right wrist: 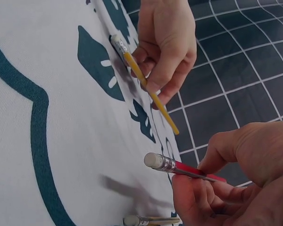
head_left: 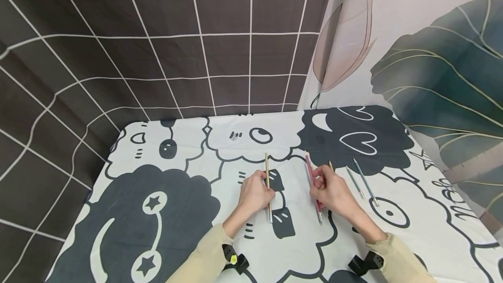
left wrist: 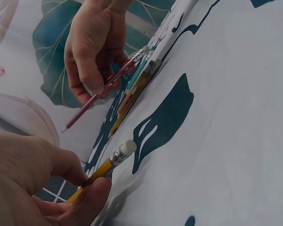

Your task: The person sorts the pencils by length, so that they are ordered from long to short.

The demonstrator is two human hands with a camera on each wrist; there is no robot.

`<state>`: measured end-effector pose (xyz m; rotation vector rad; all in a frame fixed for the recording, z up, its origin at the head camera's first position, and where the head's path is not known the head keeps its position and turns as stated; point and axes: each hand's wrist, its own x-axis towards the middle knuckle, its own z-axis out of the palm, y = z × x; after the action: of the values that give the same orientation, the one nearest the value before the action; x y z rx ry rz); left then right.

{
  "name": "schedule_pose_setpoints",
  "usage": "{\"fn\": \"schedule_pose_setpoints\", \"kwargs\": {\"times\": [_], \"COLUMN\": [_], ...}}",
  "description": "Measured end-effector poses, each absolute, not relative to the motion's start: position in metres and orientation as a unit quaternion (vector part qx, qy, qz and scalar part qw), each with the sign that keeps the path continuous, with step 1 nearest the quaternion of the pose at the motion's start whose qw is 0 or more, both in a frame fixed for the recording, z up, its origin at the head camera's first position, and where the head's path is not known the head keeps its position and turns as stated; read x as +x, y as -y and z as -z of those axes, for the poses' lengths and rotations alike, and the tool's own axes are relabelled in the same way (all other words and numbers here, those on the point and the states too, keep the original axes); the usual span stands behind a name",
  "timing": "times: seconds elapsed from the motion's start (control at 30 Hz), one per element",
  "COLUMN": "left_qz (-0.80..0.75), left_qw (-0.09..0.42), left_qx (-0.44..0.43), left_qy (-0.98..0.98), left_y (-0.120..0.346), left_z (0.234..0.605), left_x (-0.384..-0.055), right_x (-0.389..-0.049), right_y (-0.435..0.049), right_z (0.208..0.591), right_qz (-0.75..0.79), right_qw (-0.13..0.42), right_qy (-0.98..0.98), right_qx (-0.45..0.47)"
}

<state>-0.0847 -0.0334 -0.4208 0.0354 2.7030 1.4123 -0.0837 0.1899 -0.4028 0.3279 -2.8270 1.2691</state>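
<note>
My left hand (head_left: 253,193) pinches a yellow pencil (head_left: 267,169) between thumb and fingers. Its white eraser (left wrist: 128,147) points toward me, and the pencil hangs a little over the cloth. To its right, my right hand (head_left: 334,189) grips a red pencil (head_left: 308,165) in the same way, eraser end (right wrist: 153,160) nearest me. A brownish-yellow pencil (left wrist: 140,86) lies on the cloth beneath the right hand, mostly hidden by it in the head view. Right of that hand lie two green-blue pencils, a shorter-looking one (head_left: 355,182) and a longer one (head_left: 364,180).
A white cloth (head_left: 220,226) with dark cartoon drawings covers the table. Behind it hangs a dark curtain with a white grid (head_left: 224,56). On the right hangs a pale curtain with a large leaf print (head_left: 444,64).
</note>
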Motion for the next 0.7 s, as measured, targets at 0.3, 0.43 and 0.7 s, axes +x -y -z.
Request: {"fn": "schedule_pose_setpoints", "kwargs": {"times": [0.3, 0.43, 0.7], "left_qz": [-0.450, -0.453, -0.449], "left_qw": [0.047, 0.042, 0.049], "left_qx": [-0.001, -0.008, -0.004], "left_qy": [-0.892, -0.890, -0.892], "left_y": [0.045, 0.052, 0.060], "left_z": [0.423, 0.423, 0.423], "left_x": [-0.084, -0.083, -0.082], "right_x": [-0.084, -0.085, -0.085], "right_y": [-0.182, -0.178, -0.178], "right_z": [0.402, 0.403, 0.404], "right_qz": [-0.404, -0.404, -0.403], "right_qw": [0.006, 0.001, -0.003], "right_qy": [0.909, 0.908, 0.909], "right_qx": [0.104, 0.109, 0.104]}}
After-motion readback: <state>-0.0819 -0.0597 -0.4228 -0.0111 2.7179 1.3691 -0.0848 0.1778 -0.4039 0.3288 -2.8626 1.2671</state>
